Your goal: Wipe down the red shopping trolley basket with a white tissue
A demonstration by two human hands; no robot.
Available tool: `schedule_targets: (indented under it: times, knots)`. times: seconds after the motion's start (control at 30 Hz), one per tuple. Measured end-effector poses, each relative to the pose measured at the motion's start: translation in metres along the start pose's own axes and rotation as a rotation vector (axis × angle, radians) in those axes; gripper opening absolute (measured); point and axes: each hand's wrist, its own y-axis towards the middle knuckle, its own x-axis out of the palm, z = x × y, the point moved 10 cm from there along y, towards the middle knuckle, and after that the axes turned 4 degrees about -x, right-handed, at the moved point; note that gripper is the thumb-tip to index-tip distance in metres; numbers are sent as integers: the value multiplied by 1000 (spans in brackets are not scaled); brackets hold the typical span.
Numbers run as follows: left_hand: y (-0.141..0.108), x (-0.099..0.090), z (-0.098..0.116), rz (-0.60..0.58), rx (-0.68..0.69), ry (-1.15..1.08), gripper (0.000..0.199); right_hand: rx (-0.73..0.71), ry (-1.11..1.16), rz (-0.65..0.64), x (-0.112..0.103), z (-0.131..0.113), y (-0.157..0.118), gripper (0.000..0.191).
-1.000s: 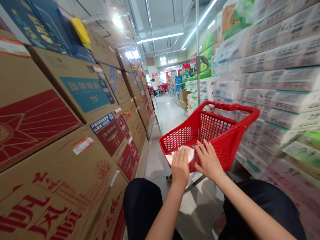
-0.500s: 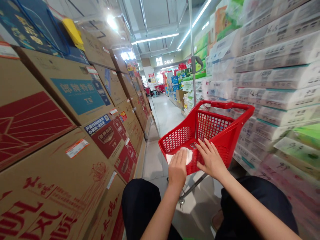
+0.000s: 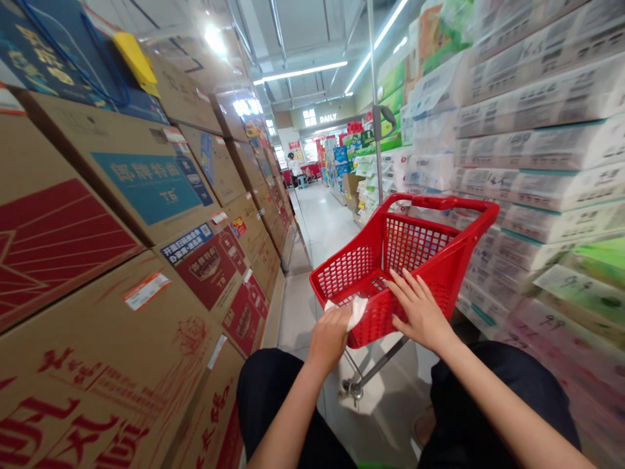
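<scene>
A red plastic shopping cart (image 3: 410, 244) with a perforated basket stands in front of me, its handle at the upper right. My left hand (image 3: 331, 335) is closed on a white cloth (image 3: 358, 312) at the basket's near left corner, with part of the cloth sticking out beyond the fingers. On the basket's near side rim rests my right hand (image 3: 420, 311), fingers spread and holding nothing. The cart's metal leg and a caster (image 3: 355, 389) show below the basket.
Stacked cardboard boxes (image 3: 180, 312) line the left side. Piles of wrapped paper packs (image 3: 532, 153) rise on the right, close to the cart. A thin metal pole (image 3: 378, 163) stands behind the cart. A person (image 3: 293, 169) is far down the aisle.
My left hand has moved left and down with the cloth, from the basket's near rim to around its corner. My right hand has shifted slightly and stays on the rim.
</scene>
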Motion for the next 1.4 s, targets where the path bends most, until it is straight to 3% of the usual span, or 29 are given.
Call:
schedule_targets:
  times: [0.13, 0.37, 0.5, 0.6, 0.8, 1.0, 1.27, 1.33, 1.4]
  knots:
    - [-9, -2, -8, 12, -44, 2, 50, -25, 26, -10, 1, -5, 3, 86]
    - [-27, -9, 31, 226, 30, 73, 60, -15, 33, -31, -3, 1, -2, 92]
    - [-32, -8, 45, 233, 137, 77, 63, 20, 34, -19, -3, 6, -5, 94]
    - [-30, -3, 44, 187, 188, 17, 65, 26, 45, 8, -2, -3, -4, 95]
    - [-21, 2, 30, 141, 165, -69, 64, -109, 136, 2, 5, -53, 4, 90]
    - [-25, 8, 6, 36, 205, -29, 69, -134, 165, -6, 7, -55, 12, 80]
    - [-39, -1, -74, 131, -129, 59, 75, -141, 183, 6, 13, -56, 18, 81]
    - [-39, -4, -79, 154, -198, 70, 76, -138, 182, 5, 16, -56, 18, 81]
    - [-40, -6, -68, 201, -215, 69, 76, -130, 181, 16, 17, -54, 18, 83]
